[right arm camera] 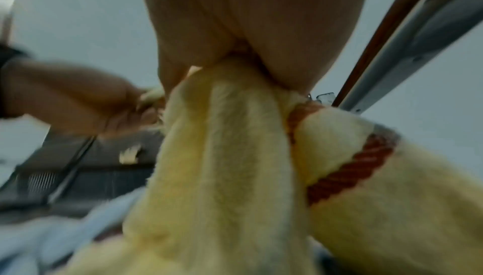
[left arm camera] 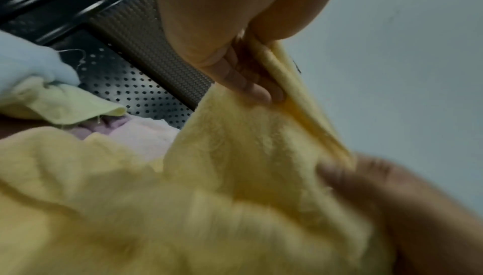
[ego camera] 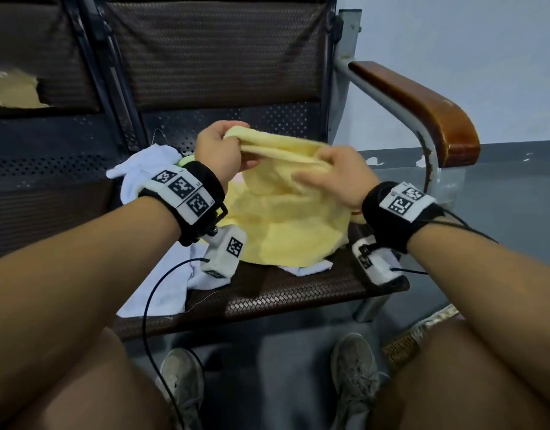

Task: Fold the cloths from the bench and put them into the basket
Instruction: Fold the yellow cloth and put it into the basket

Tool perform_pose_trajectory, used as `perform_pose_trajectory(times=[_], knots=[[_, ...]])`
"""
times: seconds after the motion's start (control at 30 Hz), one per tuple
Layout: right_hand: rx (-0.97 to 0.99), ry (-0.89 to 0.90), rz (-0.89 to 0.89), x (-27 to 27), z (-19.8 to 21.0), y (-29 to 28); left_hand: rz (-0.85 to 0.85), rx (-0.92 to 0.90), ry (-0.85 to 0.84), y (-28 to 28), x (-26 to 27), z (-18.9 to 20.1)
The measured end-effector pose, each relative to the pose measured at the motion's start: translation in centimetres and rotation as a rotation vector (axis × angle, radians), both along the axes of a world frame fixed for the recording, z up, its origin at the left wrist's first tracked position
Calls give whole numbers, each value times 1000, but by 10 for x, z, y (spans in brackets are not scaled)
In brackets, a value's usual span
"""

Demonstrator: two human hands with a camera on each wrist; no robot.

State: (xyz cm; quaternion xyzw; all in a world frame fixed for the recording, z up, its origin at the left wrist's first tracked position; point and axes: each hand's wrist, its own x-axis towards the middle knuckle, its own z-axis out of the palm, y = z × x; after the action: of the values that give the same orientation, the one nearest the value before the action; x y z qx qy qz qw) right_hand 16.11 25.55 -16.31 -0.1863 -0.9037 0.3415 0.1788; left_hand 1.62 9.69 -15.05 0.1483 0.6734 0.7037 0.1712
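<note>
A fluffy yellow cloth (ego camera: 283, 218) hangs over the bench seat (ego camera: 286, 293), held up by both hands. My left hand (ego camera: 219, 150) pinches its top edge at the left, and my right hand (ego camera: 332, 175) grips the bunched top edge a little lower on the right. In the left wrist view the fingers (left arm camera: 235, 77) clamp a doubled yellow edge (left arm camera: 300, 102). The right wrist view shows the yellow cloth (right arm camera: 222, 155) gathered in my right hand (right arm camera: 248, 31), with a red cord loop (right arm camera: 347, 170) on it. No basket is in view.
White cloths (ego camera: 143, 172) lie on the seat at the left and under the yellow one; a pale pink cloth (left arm camera: 146, 133) and a small light-yellow cloth (left arm camera: 65, 106) lie behind. A wooden armrest (ego camera: 422, 110) bounds the right side. My shoes (ego camera: 357, 377) are below the seat.
</note>
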Motion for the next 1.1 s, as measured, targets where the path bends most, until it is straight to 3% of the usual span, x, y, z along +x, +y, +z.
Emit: perform_pose_trajectory(times=[0.1,0.2,0.3,0.47,0.6,0.77,0.87,0.97,1.1], knots=[[187,-411,105,6,-23,-1,17,-14,-50,-6,-5,-5],[295,-568,159,3,-37,-4,36,-63,-84,-9,-8,-9],[316,-584,161,4,-37,0,78,-38,-135,-15,-17,-3],[200,-529,141,15,-33,12,28,-150,-101,-28,-26,-12],[110,-458,127,18,-28,16,71,-173,-217,-43,-34,-20],[214,-567,164,23,-35,15,98,-212,-259,-52,-42,-24],[277,-516,91,23,-31,19,83,-245,-227,-51,-44,-26],[258,-483,53,25,-27,25,100,-246,-263,-51,-45,-26],[246,-587,132,28,-32,17,106,-224,-278,-54,-44,-24]])
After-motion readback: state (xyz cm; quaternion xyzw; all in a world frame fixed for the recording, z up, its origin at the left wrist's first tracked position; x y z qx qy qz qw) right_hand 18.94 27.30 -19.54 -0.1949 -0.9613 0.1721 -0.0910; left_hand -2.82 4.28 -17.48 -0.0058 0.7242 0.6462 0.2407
